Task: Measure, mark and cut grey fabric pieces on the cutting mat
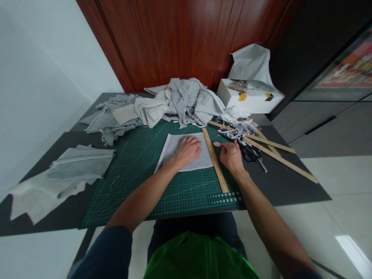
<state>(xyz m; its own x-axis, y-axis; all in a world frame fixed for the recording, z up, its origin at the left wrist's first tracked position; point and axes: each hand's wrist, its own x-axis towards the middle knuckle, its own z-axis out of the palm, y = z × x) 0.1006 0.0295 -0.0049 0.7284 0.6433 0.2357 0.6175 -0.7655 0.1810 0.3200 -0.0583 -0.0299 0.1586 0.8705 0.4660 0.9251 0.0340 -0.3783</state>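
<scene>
left hand (pixel 188 150) lies flat, palm down, fingers spread loosely, pressing on a light grey fabric rectangle (pixel 174 149) that sits on the green cutting mat (pixel 139 182), toward the mat's far edge. a wooden ruler (pixel 215 159) lies along the fabric's right edge, touching or just overlapping it, running from the far edge of the mat down toward its near right corner. right hand (pixel 231 157) sits just right of the ruler, fingertips pinched together on a small pink piece, apparently tailor's chalk (pixel 216 143), held close to the ruler's far end. black scissors (pixel 252 154) rest on the dark table (pixel 290 186) just right of the right hand, beside several loose wooden sticks (pixel 279 159). heap of grey cloth (pixel 180 100) along the far edge; folded grey pieces (pixel 81 162) at the left edge; white box (pixel 250 97) at the far right corner.
</scene>
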